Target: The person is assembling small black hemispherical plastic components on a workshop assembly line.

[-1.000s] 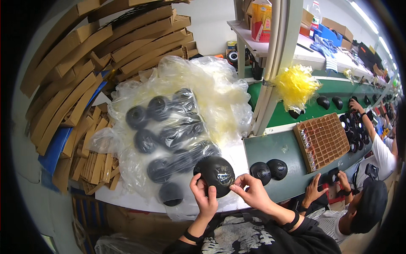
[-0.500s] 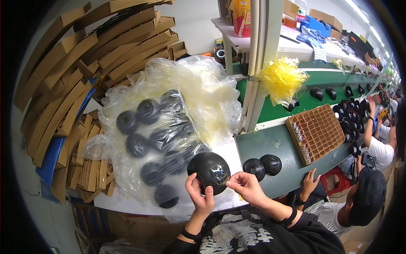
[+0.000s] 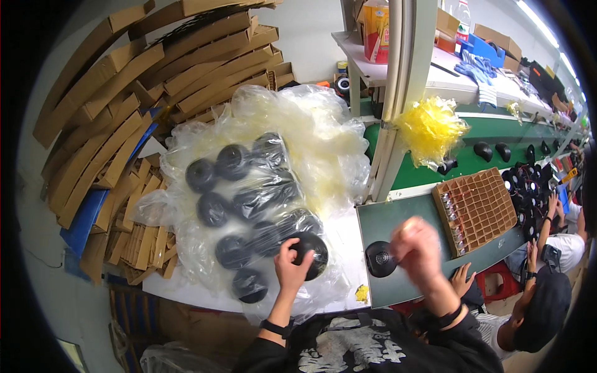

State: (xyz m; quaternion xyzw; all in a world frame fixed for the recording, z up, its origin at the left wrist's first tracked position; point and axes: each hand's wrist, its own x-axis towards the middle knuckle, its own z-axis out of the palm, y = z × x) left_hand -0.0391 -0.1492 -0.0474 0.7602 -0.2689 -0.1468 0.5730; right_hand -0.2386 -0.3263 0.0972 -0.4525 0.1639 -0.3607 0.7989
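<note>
My left hand (image 3: pixel 291 266) grips a glossy black domed shell (image 3: pixel 316 253) above the near edge of the white table, thumb on one side and fingers around the other. My right hand (image 3: pixel 418 248) is raised over the dark green mat, its fingers smeared by motion, so whether it holds anything is unclear. Beside it on the mat rests another black shell (image 3: pixel 377 261) with small perforations. Several more round black shells (image 3: pixel 214 209) lie under clear plastic film (image 3: pixel 180 146) to the left of my left hand.
Cardboard dividers (image 3: pixel 106 124) are stacked at far left. A partitioned cardboard tray (image 3: pixel 479 208) sits on the mat. Crumpled yellow film (image 3: pixel 432 132) clings to the post (image 3: pixel 404 93). A yellow scrap (image 3: pixel 362 293) lies near the table's edge. A co-worker in a black cap (image 3: pixel 541 298) is at right.
My right hand has left the held shell and moved up and right over the mat. My left hand keeps the shell, now lower. One of two perforated shells on the mat is now out of sight.
</note>
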